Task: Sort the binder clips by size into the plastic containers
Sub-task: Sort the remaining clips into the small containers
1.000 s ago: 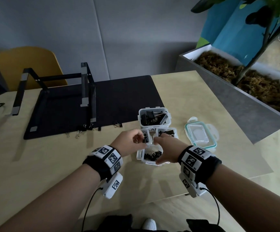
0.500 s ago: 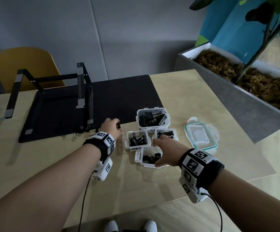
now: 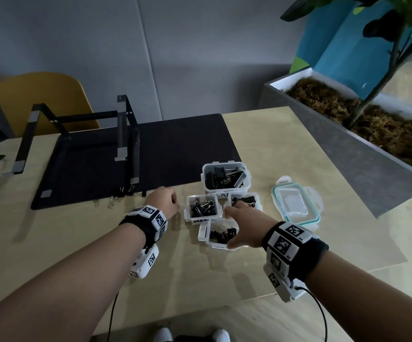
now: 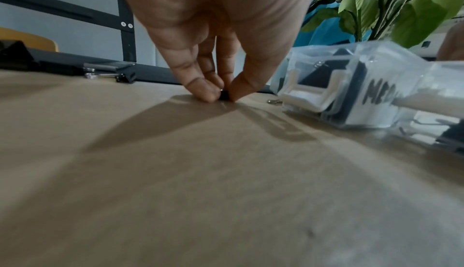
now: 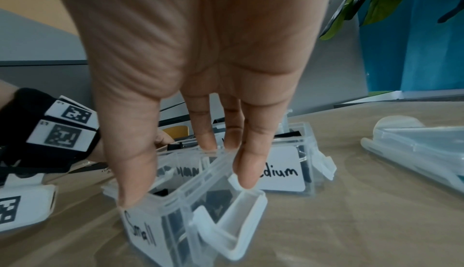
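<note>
A tiny black binder clip (image 4: 224,95) lies on the pale wooden bench (image 3: 261,149), just off the front edge of the black mat (image 3: 175,144), and the left hand (image 3: 163,202) has thumb and forefinger closed on it in a pinch. It looks small-sized, though so little shows between the fingers (image 4: 200,89) that I can't be sure. To lift it cleanly the pinch should sit on the black body, not the wire loops, and rise straight up before swinging over. The clear plastic container labelled "Small" (image 5: 191,221) stands nearest the bench's front edge; the right hand (image 3: 245,227) rests on it, thumb at one rim and fingers reaching across the other, so it should not skid. Just behind it stands the clear container marked "Medium" (image 5: 283,170). More loose clips (image 3: 116,197) wait along the mat's front edge.
</note>
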